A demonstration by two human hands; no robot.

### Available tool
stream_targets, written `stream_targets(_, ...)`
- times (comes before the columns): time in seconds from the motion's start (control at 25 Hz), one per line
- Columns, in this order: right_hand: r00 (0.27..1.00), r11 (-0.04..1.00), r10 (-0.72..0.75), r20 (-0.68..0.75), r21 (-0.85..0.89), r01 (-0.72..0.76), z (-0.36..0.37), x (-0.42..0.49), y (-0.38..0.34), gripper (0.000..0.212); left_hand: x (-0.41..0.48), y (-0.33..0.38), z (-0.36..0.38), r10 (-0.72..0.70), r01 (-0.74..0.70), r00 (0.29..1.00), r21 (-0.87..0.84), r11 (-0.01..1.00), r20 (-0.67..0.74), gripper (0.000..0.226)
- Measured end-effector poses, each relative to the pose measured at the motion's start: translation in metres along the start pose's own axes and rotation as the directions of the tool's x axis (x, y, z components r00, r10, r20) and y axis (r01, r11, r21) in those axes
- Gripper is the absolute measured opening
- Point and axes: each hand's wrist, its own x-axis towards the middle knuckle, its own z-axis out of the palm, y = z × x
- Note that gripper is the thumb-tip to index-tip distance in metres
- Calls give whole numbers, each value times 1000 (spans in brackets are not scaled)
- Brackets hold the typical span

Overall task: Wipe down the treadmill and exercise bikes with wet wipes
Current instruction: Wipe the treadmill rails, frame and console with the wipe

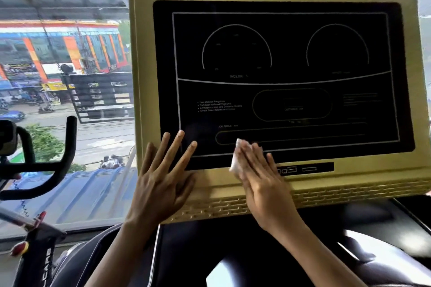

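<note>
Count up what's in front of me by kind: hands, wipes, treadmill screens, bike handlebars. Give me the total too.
hands: 2 (left hand, right hand)
wipe: 1
treadmill screen: 1
bike handlebar: 1
total: 5

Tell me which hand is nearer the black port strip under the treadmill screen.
Right. The right hand, pressing the wet wipe, lies just beside the left end of the port strip; the left hand rests flat at the lower-left corner of the treadmill console, farther off.
</note>
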Motion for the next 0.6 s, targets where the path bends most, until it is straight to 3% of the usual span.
stream_targets(0.12,982,977,180,-54,125,-172,13,27,-26,50,-18,-6,-7,-5,4,1000,14,1000,13,55)
stream_targets(0.16,990,984,136,-45,126,-129,18,36,-38,50,-22,-7,-9,-10,10,1000,16,1000,16,54)
stream_targets(0.24,989,989,-140,40,49,138,27,40,-50,54,-31,-11,-12,-21,20,1000,21,1000,17,54)
stream_targets(0.28,956,962,-274,106,11,274,27,36,-50,59,-36,-13,-13,-25,24,1000,21,999,15,54)
stream_targets(0.36,920,927,-363,151,-46,373,20,34,-38,66,-50,-19,-16,-49,49,999,23,999,7,54)
stream_targets(0.52,999,996,-41,-32,73,43,25,66,-51,49,-73,-32,-21,-159,160,987,51,986,-28,54)
stream_targets(0.6,984,980,-174,-24,91,176,40,72,-77,50,-77,-33,-22,-171,171,985,52,984,-18,54)
